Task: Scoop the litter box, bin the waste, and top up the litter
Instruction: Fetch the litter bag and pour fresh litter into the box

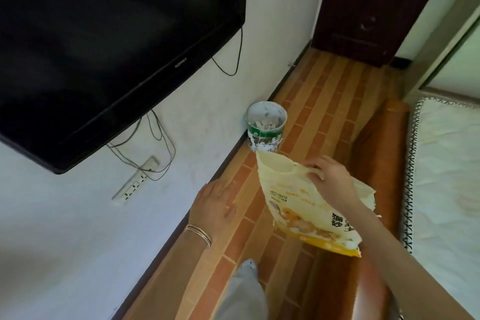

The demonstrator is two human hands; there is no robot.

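A yellow and cream cat litter bag (298,205) hangs in the air over the floor, its torn top edge pointing toward the wall. My right hand (330,179) grips the bag near its upper edge. To the left of the bag, my left hand (215,202) is held out with fingers loosely spread and nothing in it; thin bangles circle the wrist. A paint-stained white and green bucket (265,126) holding pale scraps stands on the floor against the wall, just beyond the bag. No litter box is in view.
A black television (104,47) hangs on the white wall with cables running to a power strip (135,182). The wood-pattern floor (319,101) runs to a dark door (371,8). A bed with a white mattress (449,176) borders the right side. My grey trouser leg (241,293) shows below.
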